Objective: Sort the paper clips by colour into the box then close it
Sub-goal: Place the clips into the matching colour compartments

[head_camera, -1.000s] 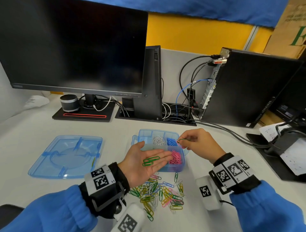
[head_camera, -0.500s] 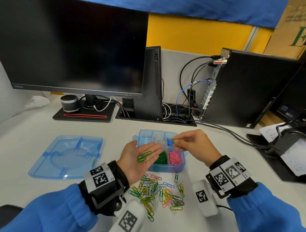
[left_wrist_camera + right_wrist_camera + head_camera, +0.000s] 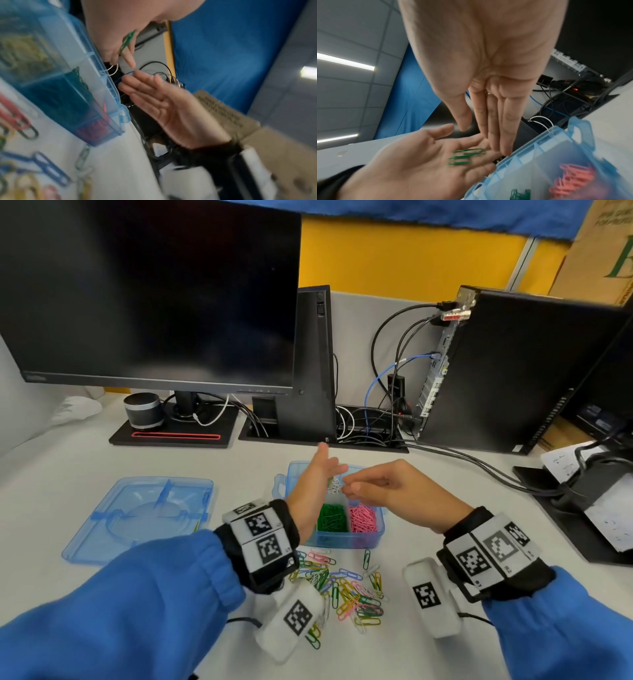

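The blue compartment box (image 3: 345, 540) stands open on the desk, with green clips (image 3: 331, 519) front left, pink clips (image 3: 363, 518) front right and white clips (image 3: 334, 486) behind. My left hand (image 3: 325, 470) is tilted on edge over the box, its fingers straight. A few green clips (image 3: 466, 155) lie on its palm (image 3: 426, 159). My right hand (image 3: 346, 488) reaches in from the right, fingers straight, with its fingertips (image 3: 506, 151) against the left palm beside those clips. It pinches nothing. A mixed pile of loose clips (image 3: 346, 587) lies in front of the box.
The box's blue lid (image 3: 144, 515) lies flat to the left. Behind are a monitor (image 3: 150, 292), a small speaker (image 3: 143, 409), a computer tower (image 3: 513, 371) and cables (image 3: 370, 426). A black stand with papers (image 3: 589, 508) sits at the right.
My left hand has risen from flat and palm-up to tilted over the box. My right hand has stopped pinching and now lays straight fingers on the left palm.
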Available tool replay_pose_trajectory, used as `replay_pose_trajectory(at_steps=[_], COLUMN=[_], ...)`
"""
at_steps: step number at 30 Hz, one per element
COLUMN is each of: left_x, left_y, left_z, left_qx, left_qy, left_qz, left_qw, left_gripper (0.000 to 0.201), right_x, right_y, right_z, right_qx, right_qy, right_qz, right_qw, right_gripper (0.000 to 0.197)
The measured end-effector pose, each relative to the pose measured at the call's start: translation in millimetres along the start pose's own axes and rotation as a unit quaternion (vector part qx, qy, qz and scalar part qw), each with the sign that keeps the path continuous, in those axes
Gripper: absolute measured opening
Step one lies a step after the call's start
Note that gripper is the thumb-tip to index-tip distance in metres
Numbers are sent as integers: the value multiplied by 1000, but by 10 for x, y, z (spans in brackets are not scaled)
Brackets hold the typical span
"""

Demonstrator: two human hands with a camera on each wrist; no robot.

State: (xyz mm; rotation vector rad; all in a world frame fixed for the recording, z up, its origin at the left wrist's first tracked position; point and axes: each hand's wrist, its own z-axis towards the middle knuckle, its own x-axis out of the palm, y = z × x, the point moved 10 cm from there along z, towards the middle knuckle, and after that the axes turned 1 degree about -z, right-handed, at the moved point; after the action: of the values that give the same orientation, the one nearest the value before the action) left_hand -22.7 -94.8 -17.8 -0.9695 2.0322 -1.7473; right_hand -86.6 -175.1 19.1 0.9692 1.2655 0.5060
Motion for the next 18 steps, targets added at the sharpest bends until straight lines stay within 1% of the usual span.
replay_pose_trajectory(at_steps=[2, 4, 7, 11, 13, 15, 17, 18], left_x=[130, 209, 245, 170, 128, 45, -62, -118], left_y=[41, 68, 84, 5, -147, -299, -374, -361], left_z=[-3, -26, -10, 40, 0, -79, -177, -228], left_qx=[-14, -24, -26, -7, 23, 52, 75, 82], left_qy=[34, 61, 83, 89, 91, 84, 79, 81], left_qz=[92, 152, 193, 231, 253, 285, 328, 363], left_qw=[995, 986, 977, 969, 963, 953, 938, 925], left_gripper=[64, 66, 70, 73, 66, 52, 36, 30], right_x=[-37, -78, -110, -204, -188, -98, 23, 83], right_y=[37, 36, 24, -25, -56, -97, -167, -220], right_z=[-45, -88, -150, -253, -340, -460, -582, -634], right_qx=[-13, -16, -15, 3, 8, 9, 15, 26], right_qy=[7, 12, 19, 0, 18, 56, 91, 104], right_qz=[-10, -33, -58, -83, -145, -210, -246, -259], right_qw=[1000, 999, 998, 997, 989, 976, 965, 960], right_gripper=[23, 23, 22, 18, 15, 11, 11, 13])
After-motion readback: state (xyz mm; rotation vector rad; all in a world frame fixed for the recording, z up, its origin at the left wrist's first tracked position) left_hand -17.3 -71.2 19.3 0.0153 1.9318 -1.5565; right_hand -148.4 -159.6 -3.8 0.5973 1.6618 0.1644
